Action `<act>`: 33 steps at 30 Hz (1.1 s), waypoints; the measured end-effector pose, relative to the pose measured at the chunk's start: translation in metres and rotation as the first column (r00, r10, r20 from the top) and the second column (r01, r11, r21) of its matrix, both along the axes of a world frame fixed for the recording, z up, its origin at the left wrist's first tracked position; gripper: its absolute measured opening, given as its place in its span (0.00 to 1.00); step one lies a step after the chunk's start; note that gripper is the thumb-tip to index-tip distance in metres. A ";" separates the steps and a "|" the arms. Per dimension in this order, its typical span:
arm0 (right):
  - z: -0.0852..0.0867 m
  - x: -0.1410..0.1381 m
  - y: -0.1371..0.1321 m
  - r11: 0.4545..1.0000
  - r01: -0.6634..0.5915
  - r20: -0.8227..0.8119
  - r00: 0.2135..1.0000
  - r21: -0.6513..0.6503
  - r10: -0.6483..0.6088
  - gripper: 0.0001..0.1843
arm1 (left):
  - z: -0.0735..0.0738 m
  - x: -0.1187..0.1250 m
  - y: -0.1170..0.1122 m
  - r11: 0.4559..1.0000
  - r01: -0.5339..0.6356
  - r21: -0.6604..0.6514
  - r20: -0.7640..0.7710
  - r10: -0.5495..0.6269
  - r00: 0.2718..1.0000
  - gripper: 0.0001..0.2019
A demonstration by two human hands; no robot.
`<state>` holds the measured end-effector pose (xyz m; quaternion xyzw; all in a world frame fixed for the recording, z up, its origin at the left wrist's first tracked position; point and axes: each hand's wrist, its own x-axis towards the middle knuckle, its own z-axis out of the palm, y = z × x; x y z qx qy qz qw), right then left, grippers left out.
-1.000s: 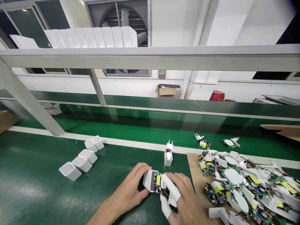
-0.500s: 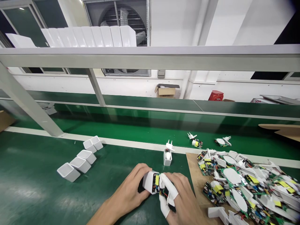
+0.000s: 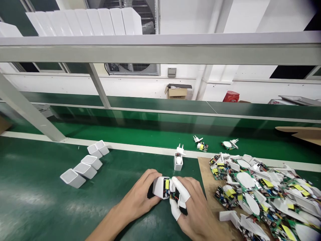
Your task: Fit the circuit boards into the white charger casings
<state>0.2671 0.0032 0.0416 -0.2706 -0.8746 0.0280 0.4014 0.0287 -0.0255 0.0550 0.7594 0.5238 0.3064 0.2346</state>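
Note:
My left hand (image 3: 142, 189) is closed around a white plastic housing (image 3: 158, 188), its open end facing right. My right hand (image 3: 192, 201), with white covers on thumb and index finger, grips a circuit board (image 3: 172, 187) that carries a yellow-marked part. The board's left end is at the housing's mouth, seemingly partly inside; fingers hide the rest. Beyond my hands stands another white housing (image 3: 178, 164) with a board in it and a white two-pin plug piece (image 3: 180, 149) at its top. Several white housings (image 3: 72, 178) lie in a slanting row to the left.
At right, a brown board (image 3: 204, 167) bears a heap of circuit boards (image 3: 247, 180) with white plug parts. Two assemblies (image 3: 202, 146) lie on the green belt (image 3: 150, 135) behind a pale rail. Overhead, a shelf beam (image 3: 160, 53) holds a row of white casings (image 3: 100, 22).
The view has tilted slightly downward. The two assemblies on the belt have shifted left relative to the table. Both hands keep their hold on the housing and circuit board, with little visible movement.

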 end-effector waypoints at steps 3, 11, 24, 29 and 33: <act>0.000 0.001 0.000 1.000 -0.003 0.016 1.000 -0.020 0.003 0.40 | 0.001 0.001 0.000 1.000 0.000 0.006 0.005 0.000 1.000 0.31; -0.001 0.003 -0.002 0.999 -0.020 0.020 1.000 -0.043 0.020 0.41 | 0.000 0.001 0.000 0.999 -0.015 0.039 0.002 0.014 1.000 0.31; 0.001 0.002 -0.002 0.999 0.012 0.020 1.000 -0.046 -0.011 0.39 | 0.002 0.002 0.000 1.000 -0.024 0.015 0.006 0.024 1.000 0.27; 0.000 0.004 -0.004 0.997 -0.017 0.033 0.999 -0.071 0.019 0.43 | 0.001 0.002 -0.001 1.000 -0.007 -0.004 0.013 0.007 1.000 0.28; 0.004 0.002 -0.003 0.997 -0.020 0.060 0.998 -0.072 0.024 0.42 | 0.001 0.003 0.001 1.000 0.017 -0.009 0.035 -0.016 0.999 0.28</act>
